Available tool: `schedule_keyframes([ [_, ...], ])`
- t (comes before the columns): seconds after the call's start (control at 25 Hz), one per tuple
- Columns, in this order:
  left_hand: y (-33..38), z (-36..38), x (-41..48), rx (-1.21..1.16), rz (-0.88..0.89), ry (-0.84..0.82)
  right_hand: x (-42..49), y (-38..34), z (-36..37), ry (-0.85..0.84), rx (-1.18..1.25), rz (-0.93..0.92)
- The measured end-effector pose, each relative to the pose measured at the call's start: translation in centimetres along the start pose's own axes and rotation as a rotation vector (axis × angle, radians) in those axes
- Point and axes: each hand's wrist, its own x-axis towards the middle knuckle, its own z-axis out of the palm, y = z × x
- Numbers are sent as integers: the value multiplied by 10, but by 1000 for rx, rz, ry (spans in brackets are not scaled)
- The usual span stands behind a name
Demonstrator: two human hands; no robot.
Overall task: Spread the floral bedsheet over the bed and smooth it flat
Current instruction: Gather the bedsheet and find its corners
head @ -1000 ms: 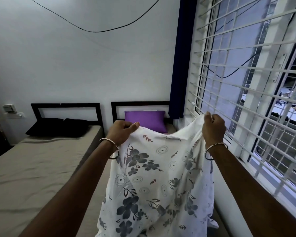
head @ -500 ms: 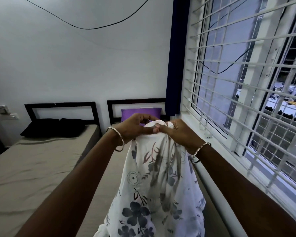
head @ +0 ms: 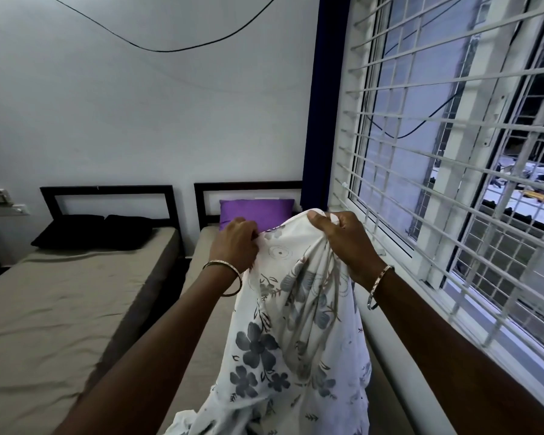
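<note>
A white bedsheet with grey flowers (head: 296,334) hangs bunched in front of me, above the right-hand bed (head: 201,324) beside the window. My right hand (head: 343,240) grips a gathered fold at the sheet's top edge. To its left, my left hand (head: 236,243) pinches the same upper edge, its fingertips hidden behind the cloth. The lower sheet drapes down onto the bed's bare tan mattress. A purple pillow (head: 258,211) leans at the head of this bed.
A second bed (head: 60,302) with a tan cover and black pillows (head: 95,230) lies to the left, across a narrow gap. A barred window (head: 437,152) with a white sill runs along the right. A dark blue curtain (head: 324,102) hangs in the corner.
My hands came together from a wide spread, bunching the sheet's top edge. Since then they have moved slightly apart again, the right hand holding the gathered fold higher.
</note>
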Motion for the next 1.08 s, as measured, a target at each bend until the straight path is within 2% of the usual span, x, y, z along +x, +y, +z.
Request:
schedule_keyframes([
  [0.08,-6,4,-4,-67,-21,-44,1,3,-4,13,12,-5],
  [0.16,-9,5,-9,-268,-9,-165,4,6,-8,17,5,-9],
  [0.32,-1,-10,-14,-841,-272,-313,12,12,-14,71,-74,-10],
  [0.44,4,-22,-14,-1023,-359,-378,12,14,-16,126,-166,-33],
  [0.52,3,-24,-12,-902,-300,-351,14,17,-16,165,-213,-31],
  [0.64,-3,-20,-8,-327,-122,-112,19,24,-20,269,-280,-73],
  [0.72,-5,-16,-12,-27,-116,79,20,25,-21,309,-317,-97],
  [0.8,-8,-16,-15,54,-203,203,21,24,-24,342,-333,-108],
  [0.88,-18,-15,-15,86,-280,238,25,24,-29,373,-336,-108],
  [1.0,-42,-13,-12,56,-367,171,33,27,-40,403,-326,-70],
  [1.08,-56,-15,-12,-63,-398,81,40,28,-47,430,-277,-2],
])
